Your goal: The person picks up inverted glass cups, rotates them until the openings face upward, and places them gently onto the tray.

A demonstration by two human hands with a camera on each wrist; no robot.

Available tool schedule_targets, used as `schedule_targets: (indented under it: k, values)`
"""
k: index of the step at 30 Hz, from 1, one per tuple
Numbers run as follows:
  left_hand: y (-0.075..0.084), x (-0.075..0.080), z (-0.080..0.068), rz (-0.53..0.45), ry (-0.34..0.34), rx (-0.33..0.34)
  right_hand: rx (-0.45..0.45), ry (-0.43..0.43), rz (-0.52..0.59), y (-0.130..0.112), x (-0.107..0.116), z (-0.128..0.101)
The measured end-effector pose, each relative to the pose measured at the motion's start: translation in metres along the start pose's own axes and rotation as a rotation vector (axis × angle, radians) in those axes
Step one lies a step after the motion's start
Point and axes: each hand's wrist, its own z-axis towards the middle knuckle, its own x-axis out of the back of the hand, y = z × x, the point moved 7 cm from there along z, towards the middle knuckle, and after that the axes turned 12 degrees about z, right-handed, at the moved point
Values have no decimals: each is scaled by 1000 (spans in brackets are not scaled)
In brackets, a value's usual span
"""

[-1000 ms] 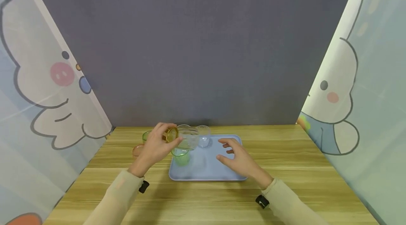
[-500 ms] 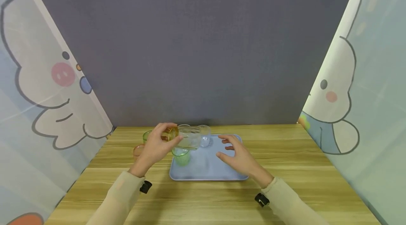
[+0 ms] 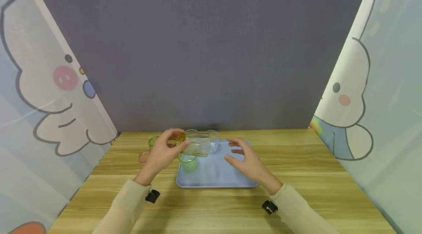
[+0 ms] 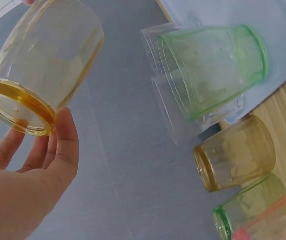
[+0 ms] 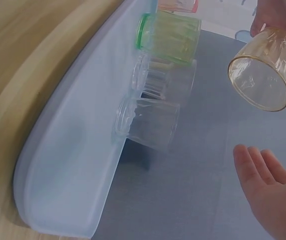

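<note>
My left hand (image 3: 163, 149) grips an amber-tinted drinking glass (image 4: 47, 50) by its thick base, thumb on one side and fingers on the other. The glass lies nearly on its side in the air above the tray, its mouth facing right toward my other hand. My right hand (image 3: 245, 160) is raised over the right part of the tray, fingers spread and slightly bent, holding nothing. Below the held glass, a green glass (image 3: 188, 165) stands upright on the blue tray (image 3: 230, 179). Behind it on the tray are two clear glasses, one (image 5: 153, 122) nearer and another (image 5: 185, 82) beyond.
Left of the tray, more glasses stand on the wooden table (image 3: 296, 175): an amber one (image 4: 238, 152), a green one (image 4: 253, 207) and a pinkish-orange one (image 3: 143, 157). A dark grey panel (image 3: 204, 51) rises behind the table, with printed curtains (image 3: 389, 117) at both sides.
The held glass has turned slightly, its base now less visible from the head and its mouth shifted a little to the right. My right hand has barely moved.
</note>
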Motion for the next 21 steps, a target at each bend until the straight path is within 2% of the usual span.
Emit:
schedule_targets:
  k: [13, 21]
  values:
    - [-13, -16, -4, -170, -74, 66, 90, 7, 39, -6, -6, 2]
    - [-15, -22, -4, -194, -56, 68, 121, 2, 49, -6, -7, 3]
